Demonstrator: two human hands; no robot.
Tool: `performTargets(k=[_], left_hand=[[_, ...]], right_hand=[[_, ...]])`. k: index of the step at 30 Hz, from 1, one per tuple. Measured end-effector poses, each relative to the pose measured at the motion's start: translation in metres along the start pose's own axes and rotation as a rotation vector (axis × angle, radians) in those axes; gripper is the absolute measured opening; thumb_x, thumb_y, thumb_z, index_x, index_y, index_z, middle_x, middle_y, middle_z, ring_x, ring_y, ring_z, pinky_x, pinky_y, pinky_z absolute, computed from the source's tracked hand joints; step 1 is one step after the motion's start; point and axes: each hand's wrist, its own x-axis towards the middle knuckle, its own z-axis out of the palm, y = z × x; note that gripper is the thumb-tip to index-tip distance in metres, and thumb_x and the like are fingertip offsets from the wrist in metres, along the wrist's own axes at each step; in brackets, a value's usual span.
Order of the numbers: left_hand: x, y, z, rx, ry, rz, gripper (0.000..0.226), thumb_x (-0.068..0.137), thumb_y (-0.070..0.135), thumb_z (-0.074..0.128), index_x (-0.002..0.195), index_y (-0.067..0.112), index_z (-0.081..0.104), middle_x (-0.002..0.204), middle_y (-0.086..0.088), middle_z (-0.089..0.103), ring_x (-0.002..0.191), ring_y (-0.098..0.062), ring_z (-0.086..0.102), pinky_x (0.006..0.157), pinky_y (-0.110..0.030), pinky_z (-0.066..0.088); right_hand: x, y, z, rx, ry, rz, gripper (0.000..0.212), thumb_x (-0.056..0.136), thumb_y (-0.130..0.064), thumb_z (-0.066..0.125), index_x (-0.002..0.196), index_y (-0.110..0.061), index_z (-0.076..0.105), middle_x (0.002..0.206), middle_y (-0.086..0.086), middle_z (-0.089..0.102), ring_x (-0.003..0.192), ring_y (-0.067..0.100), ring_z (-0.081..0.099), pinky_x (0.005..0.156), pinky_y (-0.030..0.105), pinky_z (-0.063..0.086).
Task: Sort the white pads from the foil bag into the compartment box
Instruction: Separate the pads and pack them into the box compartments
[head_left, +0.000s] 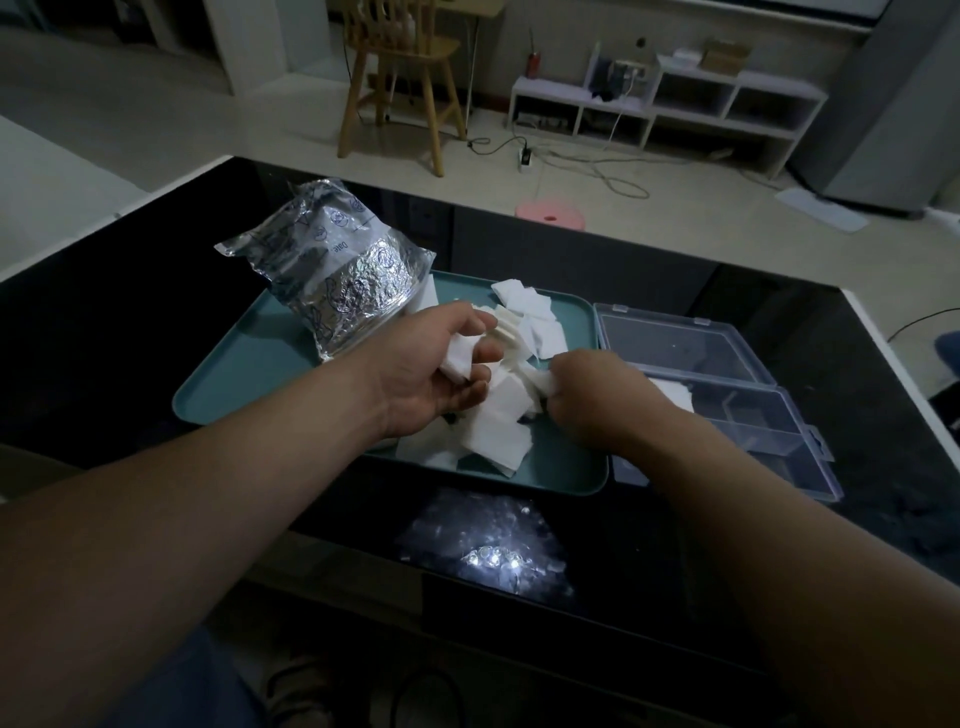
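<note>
A crumpled silver foil bag (340, 265) lies on the back left of a teal tray (244, 374). Several white square pads (501, 426) are heaped loose across the tray's middle and right. My left hand (441, 371) hovers over the heap, fingers curled around a small stack of pads (460, 358). My right hand (592, 395) is at the heap's right edge, pinching a pad (540, 382). The clear plastic compartment box (748, 415) stands open right of the tray, lid (670, 340) hinged back, with some white pads (675, 395) in one compartment.
The tray and box rest on a glossy black table (130, 332) with a bright light reflection near its front edge. Beyond the table are a pink stool (550, 210), a wooden chair (400, 78), a low white shelf (665, 109) and cables on the floor.
</note>
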Motion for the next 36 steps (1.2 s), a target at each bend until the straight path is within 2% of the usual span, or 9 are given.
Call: performTargets(k=[3, 10, 15, 17, 19, 25, 30, 33, 36], left_hand=[[0.000, -0.001, 0.003, 0.025, 0.002, -0.002, 0.020, 0.094, 0.011, 0.045, 0.106, 0.018, 0.061, 0.077, -0.004, 0.055, 0.059, -0.013, 0.044, 0.047, -0.020, 0.046], [0.003, -0.004, 0.007, 0.036, 0.008, 0.037, 0.021, 0.096, 0.006, 0.050, 0.111, 0.017, 0.057, 0.074, -0.004, 0.055, 0.059, -0.013, 0.049, 0.049, -0.022, 0.046], [0.001, -0.003, 0.012, -0.107, -0.027, 0.001, 0.018, 0.102, 0.030, 0.060, 0.111, 0.016, 0.055, 0.084, -0.008, 0.061, 0.071, -0.018, 0.066, 0.052, -0.021, 0.052], [0.000, -0.002, 0.014, -0.105, -0.093, 0.004, 0.028, 0.101, 0.041, 0.058, 0.115, 0.017, 0.059, 0.097, -0.009, 0.064, 0.079, -0.017, 0.067, 0.058, -0.020, 0.052], [-0.001, 0.000, 0.014, -0.119, -0.138, -0.007, 0.032, 0.101, 0.046, 0.056, 0.111, 0.016, 0.063, 0.091, -0.003, 0.064, 0.075, -0.011, 0.060, 0.065, -0.021, 0.047], [-0.004, 0.004, 0.008, -0.173, -0.161, -0.050, 0.023, 0.102, 0.030, 0.048, 0.093, 0.015, 0.064, 0.083, -0.001, 0.063, 0.067, -0.009, 0.054, 0.067, -0.025, 0.046], [-0.005, 0.008, 0.007, -0.191, -0.159, -0.039, 0.027, 0.102, 0.027, 0.042, 0.110, 0.012, 0.064, 0.097, -0.006, 0.065, 0.086, -0.017, 0.061, 0.061, -0.023, 0.051], [-0.005, 0.008, 0.008, -0.207, -0.156, -0.048, 0.027, 0.102, 0.026, 0.046, 0.112, 0.010, 0.066, 0.105, -0.013, 0.066, 0.095, -0.024, 0.064, 0.066, -0.027, 0.057], [-0.003, 0.008, 0.007, -0.238, -0.087, -0.021, 0.016, 0.102, 0.020, 0.049, 0.106, 0.017, 0.064, 0.101, -0.016, 0.063, 0.076, -0.023, 0.064, 0.065, -0.032, 0.060]], right_hand=[[0.002, 0.009, -0.004, 0.008, -0.011, 0.006, 0.029, 0.101, -0.024, 0.055, 0.073, -0.019, 0.053, 0.084, 0.006, 0.061, 0.078, 0.026, 0.058, 0.064, 0.032, 0.040], [-0.009, 0.016, -0.027, 0.090, 0.237, 0.029, 0.028, 0.103, -0.026, 0.051, 0.081, -0.013, 0.064, 0.079, 0.006, 0.064, 0.070, 0.022, 0.060, 0.065, 0.037, 0.053], [-0.023, -0.011, -0.031, 0.287, 0.508, -0.086, 0.024, 0.103, -0.029, 0.057, 0.081, -0.018, 0.057, 0.071, -0.002, 0.059, 0.062, 0.017, 0.055, 0.055, 0.032, 0.047], [-0.027, -0.025, -0.027, 0.274, 0.515, -0.161, 0.021, 0.102, -0.032, 0.059, 0.085, -0.019, 0.059, 0.073, -0.004, 0.060, 0.063, 0.015, 0.056, 0.059, 0.035, 0.051], [-0.028, -0.032, -0.024, 0.251, 0.516, -0.216, 0.019, 0.101, -0.033, 0.061, 0.089, -0.019, 0.063, 0.079, -0.004, 0.063, 0.067, 0.014, 0.057, 0.063, 0.037, 0.053], [-0.023, -0.027, -0.019, 0.281, 0.462, -0.349, 0.015, 0.099, -0.031, 0.067, 0.092, -0.018, 0.068, 0.081, -0.004, 0.061, 0.071, 0.014, 0.055, 0.061, 0.031, 0.042], [-0.023, -0.015, -0.023, 0.580, 0.362, -0.290, 0.016, 0.101, -0.027, 0.066, 0.092, -0.017, 0.074, 0.074, -0.005, 0.068, 0.065, 0.007, 0.060, 0.057, 0.017, 0.043], [-0.022, -0.011, -0.024, 0.666, 0.428, -0.189, 0.017, 0.103, -0.029, 0.062, 0.093, -0.019, 0.072, 0.076, -0.003, 0.069, 0.067, 0.012, 0.064, 0.064, 0.032, 0.055], [-0.020, -0.007, -0.026, 0.708, 0.525, -0.073, 0.016, 0.103, -0.029, 0.060, 0.092, -0.020, 0.068, 0.081, -0.001, 0.068, 0.074, 0.021, 0.067, 0.069, 0.043, 0.059]])
